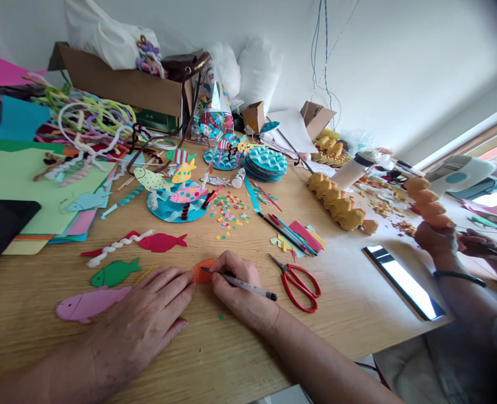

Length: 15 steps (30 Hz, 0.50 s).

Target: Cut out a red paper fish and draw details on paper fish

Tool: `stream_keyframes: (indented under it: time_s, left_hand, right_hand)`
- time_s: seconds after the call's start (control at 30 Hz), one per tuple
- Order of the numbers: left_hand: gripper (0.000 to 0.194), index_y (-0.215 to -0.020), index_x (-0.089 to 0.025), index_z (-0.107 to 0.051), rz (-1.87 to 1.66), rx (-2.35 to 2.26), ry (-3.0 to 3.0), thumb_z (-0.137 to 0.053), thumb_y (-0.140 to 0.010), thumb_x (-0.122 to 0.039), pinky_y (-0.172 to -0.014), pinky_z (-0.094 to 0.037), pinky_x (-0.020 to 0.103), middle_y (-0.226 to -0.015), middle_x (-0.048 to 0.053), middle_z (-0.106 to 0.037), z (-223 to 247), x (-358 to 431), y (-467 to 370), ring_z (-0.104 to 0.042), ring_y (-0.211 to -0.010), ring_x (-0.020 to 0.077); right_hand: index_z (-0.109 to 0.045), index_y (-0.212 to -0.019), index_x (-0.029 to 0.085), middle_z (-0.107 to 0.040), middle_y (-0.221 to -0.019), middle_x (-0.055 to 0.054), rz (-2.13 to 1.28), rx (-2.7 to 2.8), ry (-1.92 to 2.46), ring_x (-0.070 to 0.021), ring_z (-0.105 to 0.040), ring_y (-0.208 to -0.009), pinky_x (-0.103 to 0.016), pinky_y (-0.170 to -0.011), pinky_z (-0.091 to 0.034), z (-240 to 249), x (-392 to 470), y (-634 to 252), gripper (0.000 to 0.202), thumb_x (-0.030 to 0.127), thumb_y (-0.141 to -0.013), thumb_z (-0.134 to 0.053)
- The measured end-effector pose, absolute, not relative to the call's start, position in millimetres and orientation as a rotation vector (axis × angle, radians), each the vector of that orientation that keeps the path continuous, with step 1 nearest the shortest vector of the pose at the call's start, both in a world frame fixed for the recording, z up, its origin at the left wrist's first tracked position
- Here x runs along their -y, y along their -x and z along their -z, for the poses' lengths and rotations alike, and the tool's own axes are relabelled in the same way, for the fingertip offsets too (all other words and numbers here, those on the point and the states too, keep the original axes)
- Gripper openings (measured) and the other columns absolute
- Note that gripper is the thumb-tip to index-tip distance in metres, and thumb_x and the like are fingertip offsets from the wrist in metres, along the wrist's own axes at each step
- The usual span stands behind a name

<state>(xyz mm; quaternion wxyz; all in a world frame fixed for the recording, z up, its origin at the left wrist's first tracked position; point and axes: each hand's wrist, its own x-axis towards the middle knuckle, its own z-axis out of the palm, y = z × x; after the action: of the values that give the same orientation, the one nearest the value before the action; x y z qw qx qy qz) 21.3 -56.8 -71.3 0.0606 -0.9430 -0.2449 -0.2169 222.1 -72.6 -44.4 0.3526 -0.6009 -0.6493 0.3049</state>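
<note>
My right hand point(240, 286) pinches a pen point(248, 287), its tip on an orange paper fish point(201, 271) that carries drawn lines. Flat on the table, my left hand point(155, 306) has its fingers stretched out and presses the orange fish's left side, covering part of it. A yellow paper piece point(147, 276) peeks out behind that hand. To its left lie a pink-purple paper fish point(90, 304), a green one point(114, 273) and a red one point(163, 242). Red-handled scissors point(299, 283) rest right of my right hand.
Decorated fish stand on a blue plate point(176, 209) behind my hands, beside scattered confetti point(231, 213). Coloured pencils point(290, 233), a phone point(404, 283) and egg-carton strips point(336, 202) lie to the right. A co-worker's hands point(436, 238) hold an orange carton strip. Coloured sheets point(29, 191) cover the left.
</note>
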Motion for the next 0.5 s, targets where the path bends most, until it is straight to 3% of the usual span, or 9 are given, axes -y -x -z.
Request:
stream_keyframes:
  time_s: [0.5]
  left_hand:
    - [0.035, -0.106, -0.018, -0.070, 0.692, 0.689, 2.824, -0.037, -0.098, -0.027, -0.091, -0.043, 0.035, -0.107, 0.005, -0.071, 65.5, 54.1, -21.7, -0.057, -0.101, 0.0224]
  right_hand:
    - [-0.052, -0.070, 0.021, -0.050, -0.057, 0.005, -0.786, 1.641, 1.547, -0.0096, -0.043, -0.049, -0.020, -0.051, -0.034, 46.6, 72.2, -223.3, 0.008, 0.013, -0.069, -0.049]
